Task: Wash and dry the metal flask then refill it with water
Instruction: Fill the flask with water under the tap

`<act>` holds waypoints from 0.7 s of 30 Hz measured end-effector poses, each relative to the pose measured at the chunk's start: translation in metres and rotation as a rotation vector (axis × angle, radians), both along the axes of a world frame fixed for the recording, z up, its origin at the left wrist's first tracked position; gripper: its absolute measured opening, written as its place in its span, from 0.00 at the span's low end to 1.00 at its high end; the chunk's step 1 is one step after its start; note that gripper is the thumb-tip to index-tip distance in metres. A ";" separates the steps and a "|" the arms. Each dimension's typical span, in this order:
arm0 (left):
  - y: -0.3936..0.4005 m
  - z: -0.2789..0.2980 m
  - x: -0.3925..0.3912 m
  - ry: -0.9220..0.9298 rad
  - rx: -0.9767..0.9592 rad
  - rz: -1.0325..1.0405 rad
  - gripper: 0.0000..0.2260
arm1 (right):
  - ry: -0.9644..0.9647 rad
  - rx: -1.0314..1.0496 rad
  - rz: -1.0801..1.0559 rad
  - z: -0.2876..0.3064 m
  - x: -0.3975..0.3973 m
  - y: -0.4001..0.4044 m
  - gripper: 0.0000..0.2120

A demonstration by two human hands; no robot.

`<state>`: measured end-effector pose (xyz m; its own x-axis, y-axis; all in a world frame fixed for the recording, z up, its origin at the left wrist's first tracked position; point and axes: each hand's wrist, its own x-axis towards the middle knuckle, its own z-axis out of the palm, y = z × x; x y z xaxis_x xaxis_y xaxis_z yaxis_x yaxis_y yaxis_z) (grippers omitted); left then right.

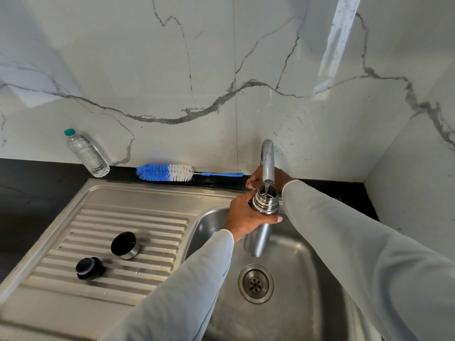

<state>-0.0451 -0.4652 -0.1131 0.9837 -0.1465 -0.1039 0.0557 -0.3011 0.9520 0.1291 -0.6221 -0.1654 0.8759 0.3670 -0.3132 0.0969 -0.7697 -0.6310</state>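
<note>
My left hand [246, 215] grips the metal flask [259, 232] around its neck, holding it upright over the sink basin [302, 279]. The flask's open mouth sits right under the tap spout [268, 161], and a thin stream of water runs into it. My right hand [257, 177] is behind the spout at the tap's base, mostly hidden by the spout and flask; its fingers curl around something there. The flask's steel cup lid [125, 245] and black stopper [88, 268] lie on the ribbed drainboard [73, 212] to the left.
A blue and white bottle brush [170, 172] lies along the back edge of the black counter. A clear plastic water bottle [86, 153] with a teal cap leans against the marble wall at the left. The drain [255, 283] sits in the basin's middle.
</note>
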 end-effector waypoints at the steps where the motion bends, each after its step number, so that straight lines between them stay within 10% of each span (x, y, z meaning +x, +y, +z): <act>1: 0.000 0.000 0.000 0.003 0.002 0.003 0.24 | 0.012 0.015 -0.020 -0.006 0.003 -0.003 0.25; 15: -0.001 -0.003 0.001 0.007 0.023 0.009 0.24 | -0.081 0.087 -0.096 0.012 -0.026 0.000 0.41; 21: -0.001 -0.001 0.002 0.018 0.018 0.006 0.23 | -0.175 0.140 -0.175 0.027 -0.058 -0.005 0.20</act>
